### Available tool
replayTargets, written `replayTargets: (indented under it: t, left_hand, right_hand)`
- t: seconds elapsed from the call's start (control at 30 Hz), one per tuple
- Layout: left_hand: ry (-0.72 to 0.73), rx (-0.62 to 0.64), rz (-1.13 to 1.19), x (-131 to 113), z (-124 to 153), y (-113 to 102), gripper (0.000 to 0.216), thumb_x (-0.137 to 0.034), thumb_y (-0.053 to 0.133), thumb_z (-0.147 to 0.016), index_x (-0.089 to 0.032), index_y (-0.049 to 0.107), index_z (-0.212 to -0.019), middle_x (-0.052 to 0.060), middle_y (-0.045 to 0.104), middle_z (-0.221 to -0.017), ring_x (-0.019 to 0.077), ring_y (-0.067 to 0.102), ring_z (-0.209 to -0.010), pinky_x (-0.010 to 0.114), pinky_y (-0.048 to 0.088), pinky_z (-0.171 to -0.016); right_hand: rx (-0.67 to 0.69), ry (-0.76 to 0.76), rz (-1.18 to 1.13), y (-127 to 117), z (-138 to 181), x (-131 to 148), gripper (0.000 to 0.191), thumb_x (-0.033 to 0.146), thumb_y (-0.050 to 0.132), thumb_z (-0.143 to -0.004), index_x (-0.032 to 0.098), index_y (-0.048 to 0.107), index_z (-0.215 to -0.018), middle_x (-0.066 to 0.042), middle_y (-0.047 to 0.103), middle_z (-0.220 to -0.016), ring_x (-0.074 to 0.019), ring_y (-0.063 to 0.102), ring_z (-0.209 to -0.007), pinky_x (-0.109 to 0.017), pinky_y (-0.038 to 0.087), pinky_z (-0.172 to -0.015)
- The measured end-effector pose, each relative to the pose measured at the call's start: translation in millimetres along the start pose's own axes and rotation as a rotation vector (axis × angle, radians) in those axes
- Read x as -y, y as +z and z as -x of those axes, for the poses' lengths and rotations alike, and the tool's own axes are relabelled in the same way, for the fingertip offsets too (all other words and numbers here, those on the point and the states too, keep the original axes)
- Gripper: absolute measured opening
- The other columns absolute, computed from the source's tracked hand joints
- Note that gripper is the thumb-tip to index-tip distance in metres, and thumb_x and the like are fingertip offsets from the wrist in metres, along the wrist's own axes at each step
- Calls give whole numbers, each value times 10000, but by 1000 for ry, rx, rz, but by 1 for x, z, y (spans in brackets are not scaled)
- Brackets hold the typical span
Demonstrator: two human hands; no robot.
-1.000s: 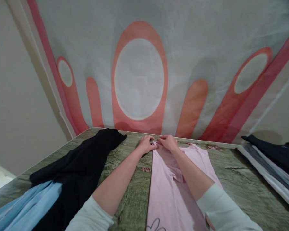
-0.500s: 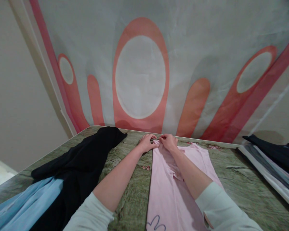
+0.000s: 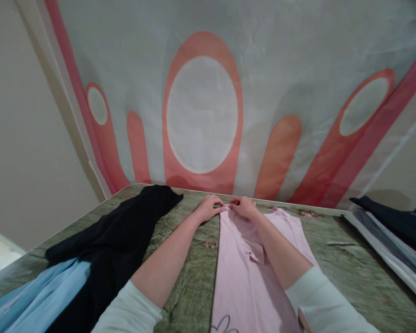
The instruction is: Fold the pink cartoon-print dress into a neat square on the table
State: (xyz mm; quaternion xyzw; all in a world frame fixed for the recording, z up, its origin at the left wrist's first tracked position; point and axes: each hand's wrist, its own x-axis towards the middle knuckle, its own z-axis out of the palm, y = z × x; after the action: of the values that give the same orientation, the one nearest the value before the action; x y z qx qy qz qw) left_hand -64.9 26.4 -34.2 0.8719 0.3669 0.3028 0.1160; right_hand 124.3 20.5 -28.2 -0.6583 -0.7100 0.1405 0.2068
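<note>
A pink T-shirt (image 3: 242, 277) lies folded lengthways on the green patterned table (image 3: 190, 277), running from my body to the far edge. My left hand (image 3: 208, 208) and my right hand (image 3: 243, 207) sit side by side at the shirt's far end. Both have their fingers curled and pinch the shirt's top edge between them. A dark drawn outline shows on the shirt near the bottom of the view.
A black garment (image 3: 114, 240) lies on the table's left side over a light blue garment (image 3: 38, 296). A stack of folded dark and white clothes (image 3: 391, 236) sits at the right edge. A wall hanging (image 3: 201, 106) with red shapes stands right behind the table.
Both hands have stayed at the shirt's far edge, only shifting their fingers slightly. The view has tilted a little.
</note>
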Motion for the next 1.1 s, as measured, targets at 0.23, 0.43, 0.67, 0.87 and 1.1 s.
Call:
replayTargets:
  t: [0.23, 0.43, 0.67, 0.87, 1.1]
  left_hand:
    - [49, 37, -81, -4, 0, -4, 225, -410, 612, -783, -187, 626, -765, 35, 602, -892, 179, 516, -912, 294, 368, -852]
    - [17, 74, -102, -13, 0, -9, 246, -425, 610, -777, -181, 583, -755, 38, 589, -883, 183, 509, -909, 294, 373, -844]
    - [100, 113, -65, -28, -5, -17, 199, -398, 594, -796, -200, 580, -787, 29, 581, -990, 180, 481, -991, 292, 339, -898]
    - [60, 168, -132, -35, -9, -18, 184, -393, 542, -832, -214, 583, -844, 19, 595, -872, 181, 498, -883, 275, 364, -810]
    - [51, 230, -210, -29, -14, -18, 194, -401, 542, -829, -228, 627, -809, 25, 621, -841, 197, 505, -868, 296, 343, -833]
  right_hand:
    - [-68, -24, 18, 4, 4, 3, 193, 379, 543, -772, 291, 692, -859, -12, 676, -973, -216, 559, -962, -326, 359, -792]
    - [-86, -36, 21, 4, 6, 4, 174, 366, 552, -774, 286, 692, -840, -14, 685, -933, -210, 573, -935, -315, 367, -774]
    - [-76, -21, 11, 3, 3, 2, 179, 366, 564, -776, 284, 693, -870, -13, 693, -913, -187, 594, -900, -286, 381, -762]
    - [-71, -14, 6, 3, 3, 3, 192, 367, 546, -790, 287, 696, -879, -16, 696, -930, -194, 593, -930, -292, 382, -763]
    - [-69, -10, 6, 2, 4, 4, 182, 381, 578, -770, 295, 695, -878, -10, 697, -922, -189, 597, -912, -287, 378, -752]
